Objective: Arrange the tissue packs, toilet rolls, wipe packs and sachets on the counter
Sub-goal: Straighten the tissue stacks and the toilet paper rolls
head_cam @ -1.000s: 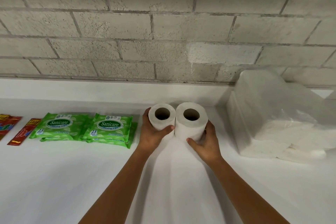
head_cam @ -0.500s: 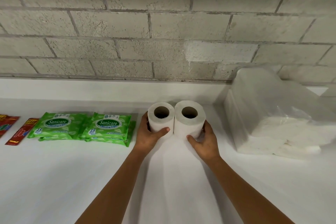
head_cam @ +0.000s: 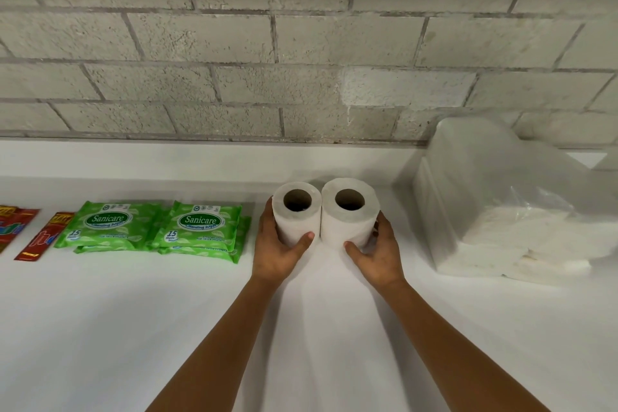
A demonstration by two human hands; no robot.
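Note:
Two white toilet rolls stand upright and touching near the back of the white counter (head_cam: 100, 328). My left hand (head_cam: 279, 249) wraps the left toilet roll (head_cam: 296, 221). The right toilet roll (head_cam: 347, 222) is gripped by my right hand (head_cam: 378, 252). To their left lie green Sanicare wipe packs in two short stacks (head_cam: 110, 226) (head_cam: 200, 229). Red sachets (head_cam: 43, 237) (head_cam: 11, 231) lie at the far left edge. At the right, tissue packs (head_cam: 508, 211) in clear plastic are piled against the wall.
A grey block wall (head_cam: 301, 43) rises behind a low white backsplash (head_cam: 167, 159). Bare counter stretches in front of the row of goods, under my forearms.
Both hands stay on the rolls. The rolls and hands sit slightly further back and closer to the wipe packs than a second ago; the view has shifted a little.

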